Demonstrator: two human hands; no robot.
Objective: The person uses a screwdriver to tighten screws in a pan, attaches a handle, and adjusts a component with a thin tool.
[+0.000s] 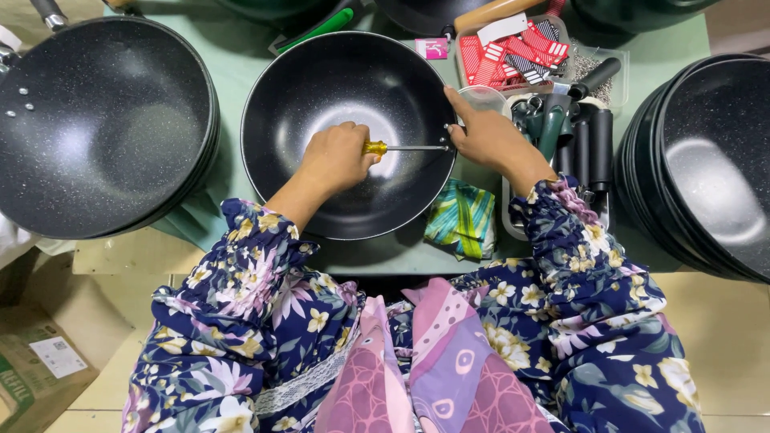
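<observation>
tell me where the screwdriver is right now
In the head view, the screwdriver lies across the middle pan, its yellow handle in the left hand and its tip by the right hand at the rim.

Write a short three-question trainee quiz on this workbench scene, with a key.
1. True or false: the left hand holds a screwdriver with a yellow handle.
2. Where does the screwdriver's tip point? A) at the folded cloth B) at the right inner wall of the black pan, by the right hand C) at the tray of black handles
3. Fill in: the right hand grips the pan's ____.

Key: 1 true; 2 B; 3 rim.
</observation>
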